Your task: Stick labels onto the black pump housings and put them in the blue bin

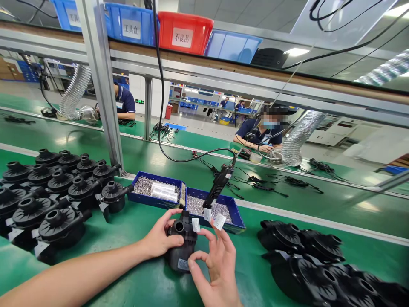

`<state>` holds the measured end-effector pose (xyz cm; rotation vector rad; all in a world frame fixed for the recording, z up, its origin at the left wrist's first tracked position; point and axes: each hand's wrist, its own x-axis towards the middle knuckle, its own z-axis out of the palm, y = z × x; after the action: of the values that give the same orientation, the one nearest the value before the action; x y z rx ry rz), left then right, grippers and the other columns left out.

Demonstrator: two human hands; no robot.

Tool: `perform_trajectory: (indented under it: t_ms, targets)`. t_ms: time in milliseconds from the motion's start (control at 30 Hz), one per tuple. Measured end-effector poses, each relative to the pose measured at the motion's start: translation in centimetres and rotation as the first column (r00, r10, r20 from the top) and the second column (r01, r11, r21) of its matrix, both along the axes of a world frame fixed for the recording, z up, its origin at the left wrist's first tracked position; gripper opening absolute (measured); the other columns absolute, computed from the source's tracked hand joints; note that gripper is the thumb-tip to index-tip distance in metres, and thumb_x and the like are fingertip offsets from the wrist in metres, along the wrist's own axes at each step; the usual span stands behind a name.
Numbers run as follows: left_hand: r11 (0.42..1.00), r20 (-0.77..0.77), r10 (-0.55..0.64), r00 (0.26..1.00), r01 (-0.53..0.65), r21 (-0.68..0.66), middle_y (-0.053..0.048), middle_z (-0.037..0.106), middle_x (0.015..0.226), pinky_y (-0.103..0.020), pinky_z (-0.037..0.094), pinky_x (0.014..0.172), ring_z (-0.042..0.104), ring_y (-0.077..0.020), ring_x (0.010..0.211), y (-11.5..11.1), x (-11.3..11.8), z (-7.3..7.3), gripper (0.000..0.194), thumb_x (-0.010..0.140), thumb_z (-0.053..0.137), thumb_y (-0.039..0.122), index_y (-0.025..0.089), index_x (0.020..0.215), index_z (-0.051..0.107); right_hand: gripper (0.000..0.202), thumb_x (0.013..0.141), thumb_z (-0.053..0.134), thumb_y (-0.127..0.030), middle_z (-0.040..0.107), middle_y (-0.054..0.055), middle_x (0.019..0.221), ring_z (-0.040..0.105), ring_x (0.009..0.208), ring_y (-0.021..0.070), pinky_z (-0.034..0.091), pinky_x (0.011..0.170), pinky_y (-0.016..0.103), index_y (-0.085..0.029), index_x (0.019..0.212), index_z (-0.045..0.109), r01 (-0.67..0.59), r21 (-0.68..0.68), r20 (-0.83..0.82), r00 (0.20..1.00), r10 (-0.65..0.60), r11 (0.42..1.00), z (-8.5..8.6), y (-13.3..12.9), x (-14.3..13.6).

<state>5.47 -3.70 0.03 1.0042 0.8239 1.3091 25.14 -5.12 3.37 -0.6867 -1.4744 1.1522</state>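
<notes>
A black pump housing (181,245) stands upright on the green bench near the front edge. My left hand (159,238) grips its left side and top. My right hand (217,264) is at the pump's right side, thumb and forefinger pinched near its body. Small white labels (219,221) stick to the raised fingertips of that hand. A black electric screwdriver (219,186) hangs on its cable just behind the pump.
Two blue trays of screws (159,190) (213,209) sit behind the pump. Several black pumps (60,187) crowd the left; more (316,260) lie on the right. Blue and red bins (184,32) line the shelf above. Other people work across the far belt.
</notes>
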Motion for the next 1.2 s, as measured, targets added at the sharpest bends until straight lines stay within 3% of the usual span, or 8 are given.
perform_trajectory:
  t_ms: [167,433,800,1033,1200]
  targets:
    - [1.000,0.016,-0.003,1.000,0.003,0.001,-0.008,0.075,0.104,-0.034,0.053,0.086,0.069,-0.0236,0.093,0.0,0.0,0.0,0.102,0.069,0.101,0.054,0.020,0.146,0.043,0.068,0.103,0.066,-0.028,0.032,0.015,0.163,0.050,0.131,0.0308,0.065,0.068,0.033,-0.042,0.159,0.030,0.003,0.003,0.017,1.000,-0.003,1.000,0.3,-0.1,0.0]
    - [1.000,0.015,0.005,1.000,-0.005,0.007,-0.007,0.075,0.104,-0.032,0.052,0.084,0.067,-0.0217,0.092,0.1,0.0,-0.1,0.101,0.070,0.101,0.054,0.020,0.146,0.044,0.070,0.099,0.074,-0.032,0.031,0.014,0.165,0.050,0.128,0.0304,0.065,0.067,0.032,-0.043,0.156,0.035,-0.035,-0.087,-0.066,0.997,0.029,0.996,1.1,-0.1,-0.1]
    - [1.000,-0.006,0.005,1.000,-0.005,-0.015,-0.010,0.074,0.107,-0.034,0.053,0.086,0.068,-0.0244,0.094,0.0,-0.1,0.0,0.105,0.067,0.101,0.059,0.020,0.147,0.044,0.071,0.099,0.076,-0.035,0.048,0.018,0.151,0.059,0.126,0.0321,0.067,0.071,0.037,-0.040,0.157,0.035,0.009,-0.084,-0.006,1.000,-0.010,0.996,-0.2,0.1,0.3]
    - [1.000,0.006,0.006,1.000,-0.006,-0.015,-0.009,0.075,0.107,-0.032,0.052,0.084,0.067,-0.0224,0.092,0.0,0.0,0.0,0.105,0.067,0.102,0.059,0.020,0.146,0.044,0.066,0.102,0.069,-0.027,0.031,0.017,0.165,0.053,0.133,0.0326,0.067,0.067,0.035,-0.040,0.157,0.036,0.078,0.008,0.000,0.997,-0.078,0.997,-0.5,-0.3,-0.2]
    - [1.000,0.016,0.001,1.000,-0.001,-0.003,-0.009,0.075,0.107,-0.033,0.052,0.086,0.068,-0.0228,0.093,0.0,0.0,-0.1,0.105,0.068,0.102,0.059,0.020,0.146,0.044,0.072,0.100,0.068,-0.018,0.035,0.018,0.164,0.060,0.130,0.0356,0.068,0.062,0.040,-0.043,0.160,0.036,0.070,0.159,0.050,0.996,-0.079,0.985,-1.5,-0.3,0.0]
